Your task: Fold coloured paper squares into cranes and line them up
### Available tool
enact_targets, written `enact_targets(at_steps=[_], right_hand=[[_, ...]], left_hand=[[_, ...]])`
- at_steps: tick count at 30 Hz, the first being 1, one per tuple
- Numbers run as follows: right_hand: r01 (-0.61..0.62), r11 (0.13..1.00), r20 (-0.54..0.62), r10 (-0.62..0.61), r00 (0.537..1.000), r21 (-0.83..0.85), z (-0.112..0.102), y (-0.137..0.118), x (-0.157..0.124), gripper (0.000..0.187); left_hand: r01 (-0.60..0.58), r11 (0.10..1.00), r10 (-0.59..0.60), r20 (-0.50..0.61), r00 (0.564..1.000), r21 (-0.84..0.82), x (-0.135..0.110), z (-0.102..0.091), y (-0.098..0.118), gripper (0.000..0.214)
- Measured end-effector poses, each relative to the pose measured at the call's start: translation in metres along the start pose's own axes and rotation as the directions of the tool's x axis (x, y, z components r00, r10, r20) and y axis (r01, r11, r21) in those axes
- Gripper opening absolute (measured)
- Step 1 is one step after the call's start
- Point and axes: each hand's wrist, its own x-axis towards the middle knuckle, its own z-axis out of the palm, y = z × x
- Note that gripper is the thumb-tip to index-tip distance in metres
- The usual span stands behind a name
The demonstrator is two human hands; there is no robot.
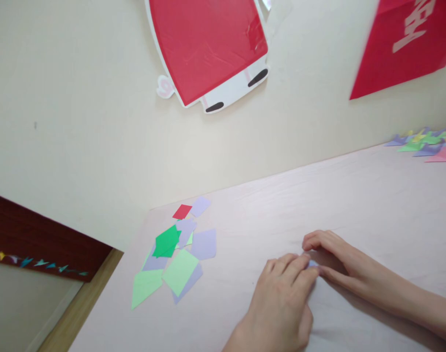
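Observation:
My left hand (283, 296) is closed over the table, its fingertips pressed down beside my right hand (340, 256). A small bit of light purple paper (312, 264) shows between the two hands, and most of it is hidden under my fingers. The thumb of my right hand touches the paper's edge, while its other fingers curl above the table. To the left lies a loose spread of paper squares, among them a dark green square (167, 241), a light green square (180, 272), a purple square (204, 244) and a small red square (182, 211).
Folded paper pieces (428, 142) in several colours are heaped at the table's far right. The pale table covering (244, 215) meets the wall (98, 122). Red decorations (208, 44) hang there. At lower left, a string of folded paper (27, 262) crosses a brown panel (43, 234).

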Motion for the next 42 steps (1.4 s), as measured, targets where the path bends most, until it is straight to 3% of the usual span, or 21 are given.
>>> enact_targets(at_steps=[3,7,12,16,19,23,26,31,35,42], right_hand=[[-0.034,0.999,-0.044,0.036,0.998,0.038,0.003,0.001,0.001,0.021],[-0.015,0.998,-0.156,0.024,0.987,0.053,0.005,-0.002,0.005,0.026],[-0.063,0.995,-0.272,0.084,0.959,0.083,0.003,-0.007,0.009,0.025],[-0.029,0.999,-0.205,0.025,0.979,-0.015,0.002,-0.011,0.008,0.023],[-0.064,0.998,-0.197,0.058,0.979,-0.024,0.005,-0.012,0.008,0.028],[-0.091,0.996,-0.208,0.094,0.974,0.024,0.005,-0.009,0.006,0.041],[-0.071,0.997,-0.178,0.077,0.981,0.044,-0.001,-0.007,0.004,0.045],[0.031,0.998,-0.021,-0.032,0.999,-0.051,-0.017,-0.010,-0.001,0.024],[0.034,0.994,0.004,-0.034,0.999,-0.106,-0.021,-0.012,-0.002,0.017],[0.017,0.987,0.011,-0.015,1.000,-0.161,-0.018,-0.005,0.003,0.014]], left_hand=[[-0.056,0.997,0.052,0.085,0.995,0.051,0.009,-0.005,0.000,0.048],[0.026,0.985,-0.039,0.070,0.997,0.171,0.016,-0.004,0.001,0.030],[0.283,0.920,-0.268,-0.090,0.959,0.273,0.026,0.009,0.006,0.013],[0.380,0.885,-0.328,-0.220,0.919,0.269,0.039,0.021,0.016,0.015],[0.335,0.932,-0.296,-0.243,0.924,0.138,0.042,0.025,0.016,0.023],[0.251,0.968,-0.248,-0.174,0.953,-0.006,0.039,0.019,0.009,0.028],[0.193,0.981,-0.188,-0.128,0.974,0.033,0.038,0.013,0.003,0.023],[0.055,0.981,-0.043,-0.065,0.997,0.186,0.040,0.007,-0.008,0.009],[-0.031,0.974,0.040,-0.034,0.999,0.225,0.042,0.009,-0.015,0.003],[0.046,0.993,-0.031,-0.136,0.990,0.107,0.041,0.015,-0.020,0.011]])
